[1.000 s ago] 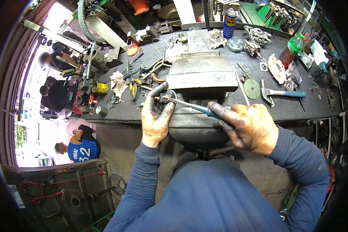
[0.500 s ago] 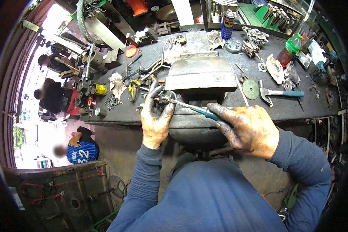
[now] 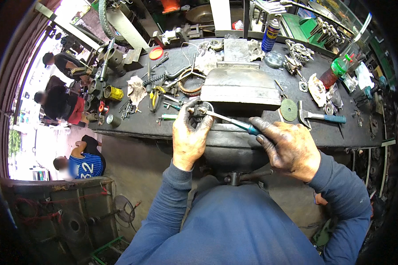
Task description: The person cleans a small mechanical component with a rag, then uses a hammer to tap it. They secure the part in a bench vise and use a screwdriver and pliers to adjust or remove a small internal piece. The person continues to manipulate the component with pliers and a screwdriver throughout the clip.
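Observation:
Over the front of a large bench vise [image 3: 239, 86], my left hand [image 3: 189, 139] pinches a small metal part [image 3: 203, 108] with a curved, ring-like edge. Its exact kind is hard to make out. My right hand [image 3: 292, 148] is closed around the teal handle of a screwdriver [image 3: 230, 120]. The screwdriver's shaft points left, and its tip meets the small part between my left fingers. Dark grease covers the fingers of both hands. My left palm hides some of the part, and my right fingers cover much of the handle.
On the dark workbench [image 3: 137, 121] lie yellow-handled pliers [image 3: 155, 97], a copper-wound ring [image 3: 192, 83], a hammer [image 3: 325, 117] and a green disc [image 3: 288, 109]. A blue spray can [image 3: 270, 36] and a red-liquid bottle [image 3: 336, 72] stand farther back. Several people are at the left.
The view has shifted slightly, so bench and hands sit a little farther right. Both hands keep their holds, and the screwdriver tip stays at the small part.

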`<state>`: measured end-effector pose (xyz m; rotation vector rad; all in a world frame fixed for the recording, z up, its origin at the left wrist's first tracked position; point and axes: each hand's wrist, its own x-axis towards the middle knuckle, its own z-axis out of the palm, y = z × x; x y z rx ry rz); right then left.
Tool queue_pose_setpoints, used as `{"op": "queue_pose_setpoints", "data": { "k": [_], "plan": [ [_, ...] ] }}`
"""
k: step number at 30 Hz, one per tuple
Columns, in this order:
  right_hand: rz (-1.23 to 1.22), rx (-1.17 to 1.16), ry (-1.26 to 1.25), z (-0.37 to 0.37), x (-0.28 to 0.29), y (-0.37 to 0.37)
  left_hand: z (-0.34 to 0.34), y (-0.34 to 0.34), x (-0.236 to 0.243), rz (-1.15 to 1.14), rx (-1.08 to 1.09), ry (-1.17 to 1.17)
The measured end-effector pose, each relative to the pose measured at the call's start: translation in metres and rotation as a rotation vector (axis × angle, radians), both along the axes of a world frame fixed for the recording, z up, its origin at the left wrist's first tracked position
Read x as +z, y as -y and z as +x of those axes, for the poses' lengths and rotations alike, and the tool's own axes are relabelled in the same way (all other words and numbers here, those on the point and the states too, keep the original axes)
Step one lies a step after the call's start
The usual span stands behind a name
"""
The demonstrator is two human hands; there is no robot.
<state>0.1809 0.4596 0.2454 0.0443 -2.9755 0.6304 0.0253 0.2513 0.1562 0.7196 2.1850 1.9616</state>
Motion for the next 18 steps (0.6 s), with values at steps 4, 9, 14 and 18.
{"op": "queue_pose_setpoints", "data": {
  "k": [4,9,14,18],
  "plan": [
    [-0.271,-0.023,0.180,-0.010,0.015,-0.004,-0.001,0.001,-0.003,-0.001,0.013,-0.019],
    [-0.132,-0.006,0.160,-0.012,0.015,-0.007,0.000,0.001,0.001,0.003,0.014,0.021],
    [0.287,0.021,-0.065,-0.003,0.007,-0.001,0.003,-0.005,0.006,-0.036,0.062,0.031],
    [0.241,-0.013,-0.038,-0.015,0.006,-0.004,0.004,-0.009,0.014,-0.100,0.134,0.030]
  ]
}}
